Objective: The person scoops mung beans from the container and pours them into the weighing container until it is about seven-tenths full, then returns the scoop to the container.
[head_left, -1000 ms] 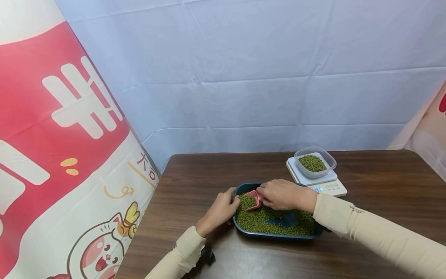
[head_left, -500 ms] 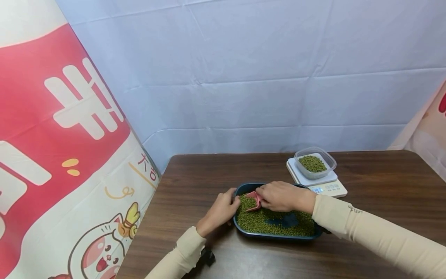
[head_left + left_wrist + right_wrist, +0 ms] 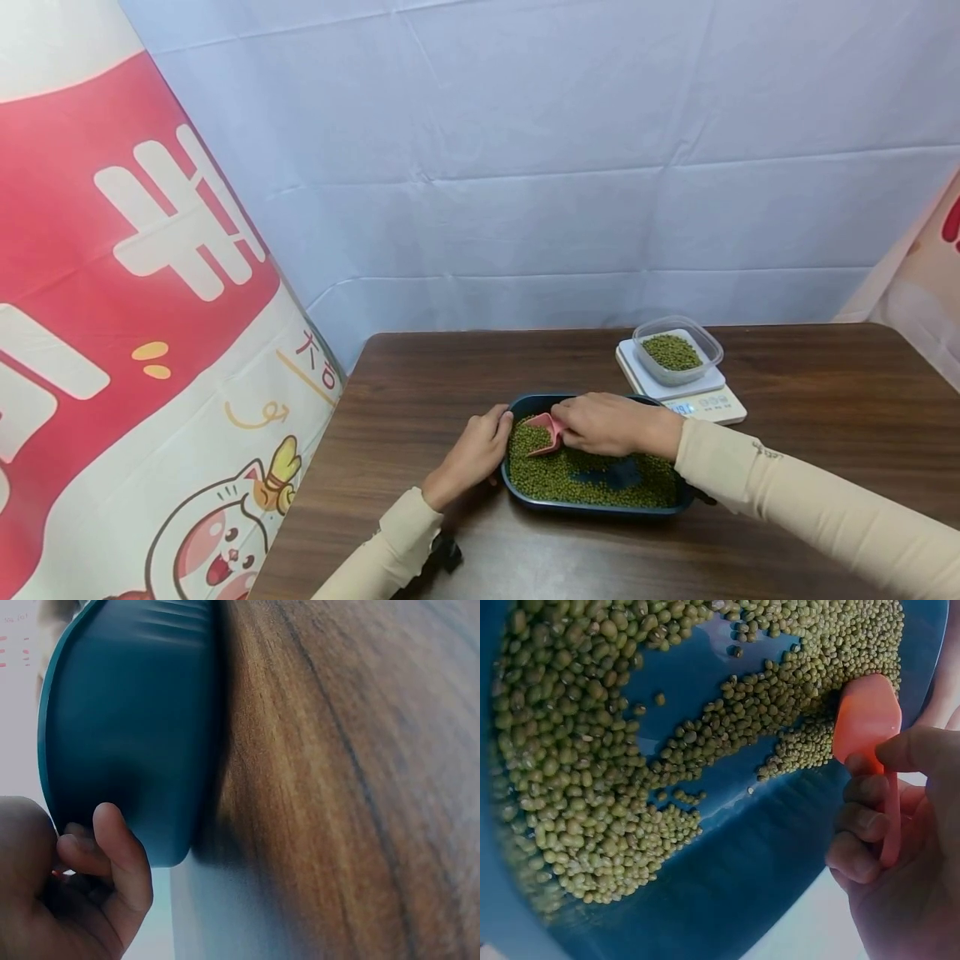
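My right hand (image 3: 606, 423) grips the handle of a small pink scoop (image 3: 543, 434), its fingers wrapped round it in the right wrist view. The scoop's bowl sits among the mung beans (image 3: 592, 772) at the left end of a dark blue tub (image 3: 592, 506), with beans in it. A patch of bare tub floor shows between the beans. My left hand (image 3: 474, 450) holds the tub's left end, thumb at the rim and curled fingers against the outer wall (image 3: 127, 742) in the left wrist view.
Behind the tub on the right, a white kitchen scale (image 3: 712, 403) with a lit display carries a clear plastic container (image 3: 678, 375) of mung beans. All stand on a brown wooden table (image 3: 435, 367). A pale cloth (image 3: 525, 208) hangs behind it, a printed banner (image 3: 247, 392) at left.
My left thumb has drawn slightly back toward the tub's rim. The right hand and scoop have stayed almost in place, shifting only a little downward.
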{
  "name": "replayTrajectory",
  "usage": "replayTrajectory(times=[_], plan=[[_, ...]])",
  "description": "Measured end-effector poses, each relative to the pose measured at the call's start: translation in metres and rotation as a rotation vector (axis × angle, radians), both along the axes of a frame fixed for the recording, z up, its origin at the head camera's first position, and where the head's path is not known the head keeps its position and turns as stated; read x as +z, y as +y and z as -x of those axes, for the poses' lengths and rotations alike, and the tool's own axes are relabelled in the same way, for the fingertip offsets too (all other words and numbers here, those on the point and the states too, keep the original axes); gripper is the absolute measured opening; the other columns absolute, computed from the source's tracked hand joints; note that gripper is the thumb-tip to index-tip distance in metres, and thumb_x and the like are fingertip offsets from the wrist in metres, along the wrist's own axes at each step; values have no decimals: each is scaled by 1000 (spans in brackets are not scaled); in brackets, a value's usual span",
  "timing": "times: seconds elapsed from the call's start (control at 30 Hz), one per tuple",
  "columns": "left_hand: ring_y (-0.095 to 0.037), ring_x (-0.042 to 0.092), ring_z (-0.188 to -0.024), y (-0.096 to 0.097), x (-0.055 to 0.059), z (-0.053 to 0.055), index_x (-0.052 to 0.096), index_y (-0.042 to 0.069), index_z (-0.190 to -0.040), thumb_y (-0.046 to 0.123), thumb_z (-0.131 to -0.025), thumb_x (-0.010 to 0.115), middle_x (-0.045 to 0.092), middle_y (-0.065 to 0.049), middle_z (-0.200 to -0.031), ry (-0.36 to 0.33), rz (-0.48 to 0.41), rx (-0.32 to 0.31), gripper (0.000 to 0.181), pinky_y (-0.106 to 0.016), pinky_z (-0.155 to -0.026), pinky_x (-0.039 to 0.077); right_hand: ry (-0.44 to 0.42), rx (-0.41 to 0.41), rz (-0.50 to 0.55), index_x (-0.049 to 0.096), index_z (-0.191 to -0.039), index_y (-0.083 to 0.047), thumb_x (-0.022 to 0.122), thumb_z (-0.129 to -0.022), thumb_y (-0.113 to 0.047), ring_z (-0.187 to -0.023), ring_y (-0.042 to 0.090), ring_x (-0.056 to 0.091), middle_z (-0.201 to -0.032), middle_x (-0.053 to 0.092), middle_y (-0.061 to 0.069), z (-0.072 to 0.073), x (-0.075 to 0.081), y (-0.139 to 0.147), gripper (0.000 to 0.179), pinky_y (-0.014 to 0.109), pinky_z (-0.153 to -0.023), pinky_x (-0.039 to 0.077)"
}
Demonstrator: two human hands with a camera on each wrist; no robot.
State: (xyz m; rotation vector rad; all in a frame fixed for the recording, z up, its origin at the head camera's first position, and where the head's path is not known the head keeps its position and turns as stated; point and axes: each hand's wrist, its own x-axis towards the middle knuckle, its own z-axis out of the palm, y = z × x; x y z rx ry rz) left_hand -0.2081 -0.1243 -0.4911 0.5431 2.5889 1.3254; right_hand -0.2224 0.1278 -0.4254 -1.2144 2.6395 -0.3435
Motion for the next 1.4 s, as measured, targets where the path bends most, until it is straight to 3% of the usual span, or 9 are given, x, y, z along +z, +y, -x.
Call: replayTrajectory(times=[0.77, 1.4], plan=[[-17, 58, -35, 0, -1, -1, 62, 9, -128, 30, -119, 34, 56, -6, -69, -1, 4, -14, 36, -37, -35, 55, -121, -50, 102, 55, -95, -24, 55, -110, -20, -68, 3, 43, -81, 48, -11, -2, -7, 18, 16, 23, -64, 38], [-18, 58, -36, -1, -1, -1, 61, 10, -120, 31, -119, 33, 51, -5, -67, 3, 1, -28, 34, -36, -36, 56, -16, -74, 166, 53, -92, -27, 57, -106, -17, -70, 0, 44, -80, 45, -13, -3, -12, 33, 18, 20, -65, 39]])
